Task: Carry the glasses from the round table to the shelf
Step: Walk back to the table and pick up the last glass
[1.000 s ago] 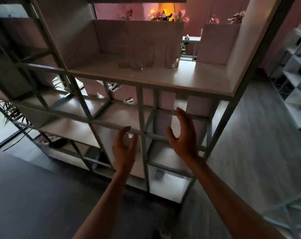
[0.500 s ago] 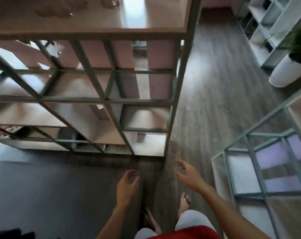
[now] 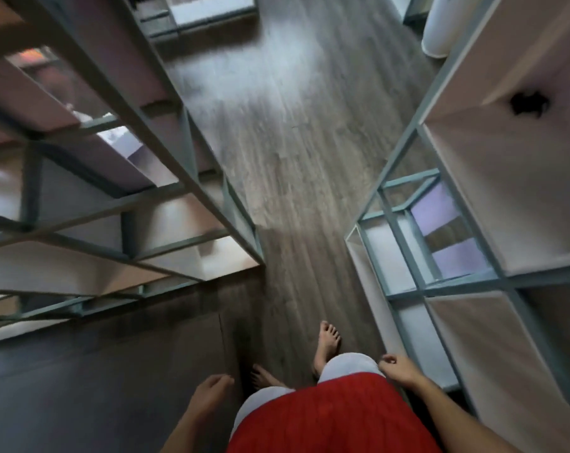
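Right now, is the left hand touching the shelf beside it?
Apart. Head view: the left hand hangs empty, with bare floor showing between it and the shelf.

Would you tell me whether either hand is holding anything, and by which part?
Nothing is held: the left hand and the right hand hang loosely curled and empty at the person's sides.

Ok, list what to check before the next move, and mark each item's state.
1. Left hand free: ok, loosely curled, holds nothing.
2. Right hand free: ok, holds nothing.
3. Gap between left shelf unit and right shelf unit walkable: ok, bare wooden floor ahead.
4. Footing: ok, leading bare foot on the floor.
5. Round table in sight: not ok, out of view.
6. Glasses left to carry: cannot tell, none in view.
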